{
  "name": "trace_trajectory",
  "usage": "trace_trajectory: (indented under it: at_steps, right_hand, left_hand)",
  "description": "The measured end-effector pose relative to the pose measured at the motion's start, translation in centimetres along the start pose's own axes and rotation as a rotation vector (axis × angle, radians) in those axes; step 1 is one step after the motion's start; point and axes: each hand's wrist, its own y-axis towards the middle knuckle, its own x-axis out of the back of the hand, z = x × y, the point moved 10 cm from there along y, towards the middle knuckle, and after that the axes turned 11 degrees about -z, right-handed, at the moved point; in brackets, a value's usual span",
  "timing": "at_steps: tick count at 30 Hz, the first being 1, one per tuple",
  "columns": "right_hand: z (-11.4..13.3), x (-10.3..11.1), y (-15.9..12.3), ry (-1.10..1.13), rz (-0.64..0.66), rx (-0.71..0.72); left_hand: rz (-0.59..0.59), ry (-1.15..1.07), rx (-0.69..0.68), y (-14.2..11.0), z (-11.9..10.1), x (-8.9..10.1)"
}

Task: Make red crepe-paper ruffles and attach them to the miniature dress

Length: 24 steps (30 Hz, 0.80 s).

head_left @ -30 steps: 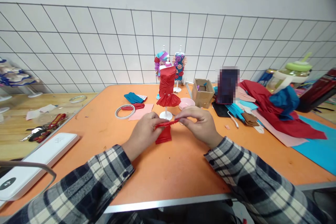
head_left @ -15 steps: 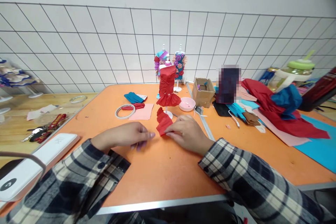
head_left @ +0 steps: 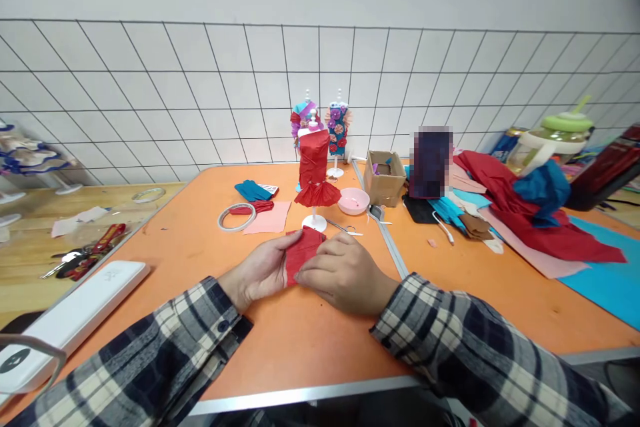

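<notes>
A piece of red crepe paper (head_left: 303, 252) lies between my two hands, just above the orange table. My left hand (head_left: 267, 265) supports its left side, thumb on top and fingers underneath. With curled fingers, my right hand (head_left: 345, 272) pinches the paper's lower right part; the fingertips are partly hidden. Right behind the paper stands a small dress form (head_left: 314, 160) on a white base, wearing a red strapless dress with a gathered skirt. Tweezers or small scissors (head_left: 350, 229) lie to the right of that base.
Left of the form lie a tape roll (head_left: 237, 217), pink paper (head_left: 275, 217) and teal paper (head_left: 253, 189). To the right stand a pink bowl (head_left: 354, 201), a cardboard box (head_left: 384, 177) and heaped coloured papers (head_left: 530, 207). A white power bank (head_left: 100, 307) lies at left.
My left hand has moved right and taken hold of the red crepe paper, which now lies flatter and nearer to me. My right hand keeps its pinch, slightly lower.
</notes>
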Motion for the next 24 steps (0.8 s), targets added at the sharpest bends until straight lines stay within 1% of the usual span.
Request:
trace_trajectory:
  at_steps: [2, 5, 7, 8, 9, 10, 11, 12, 13, 14, 15, 16, 18, 20, 24]
  right_hand:
    - [0.5, -0.6, -0.1, -0.022, 0.045, 0.037]
    - [1.2, -1.1, 0.0, -0.026, 0.119, 0.060]
    - [1.5, -0.9, 0.1, 0.064, 0.133, 0.047]
    - [1.2, -0.5, 0.2, 0.133, 0.117, 0.008]
    - [0.6, 0.0, 0.3, 0.204, 0.088, -0.064]
    - [-0.6, 0.3, 0.3, 0.260, 0.062, -0.169]
    - [-2.2, 0.3, 0.0, 0.292, 0.058, -0.299]
    - [-4.0, 0.1, -0.6, 0.296, 0.081, -0.441]
    - [-5.7, -0.5, -1.5, 0.275, 0.156, -0.568]
    - [-7.2, -1.2, -2.6, 0.231, 0.259, -0.677]
    - [-8.5, -1.8, -3.7, 0.181, 0.371, -0.754]
    - [-9.8, -1.9, -4.8, 0.095, 0.457, -0.810]
    - [-12.2, -1.5, -6.4, -0.109, 0.559, -0.870]
    - [-13.6, -0.8, -7.2, -0.235, 0.588, -0.865]
    - [-14.2, -1.1, -8.4, -0.298, 0.692, -0.812]
  left_hand:
    - [-0.079, 0.025, -0.019, 0.0, 0.1, 0.4]
    - [-0.135, 0.090, -0.027, 0.0, 0.5, 0.5]
    - [-0.141, 0.138, -0.043, 0.0, 0.5, 0.4]
    - [-0.151, 0.163, -0.064, -0.1, 0.4, 0.5]
    - [-0.168, 0.190, -0.093, -0.2, 0.1, 0.7]
    - [-0.189, 0.219, -0.125, -0.3, -0.3, 0.9]
    - [-0.208, 0.251, -0.151, -0.4, -0.7, 1.1]
    - [-0.222, 0.283, -0.172, -0.6, -1.1, 1.2]
    - [-0.224, 0.313, -0.181, -0.7, -1.4, 1.3]
    - [-0.215, 0.337, -0.184, -0.9, -1.6, 1.2]
    - [-0.202, 0.356, -0.181, -1.0, -1.7, 1.1]
    - [-0.194, 0.373, -0.172, -1.1, -1.7, 1.1]
    - [-0.189, 0.403, -0.147, -1.3, -1.6, 1.1]
    - [-0.196, 0.431, -0.129, -1.4, -1.4, 1.2]
    - [-0.201, 0.472, -0.145, -1.4, -1.2, 1.3]
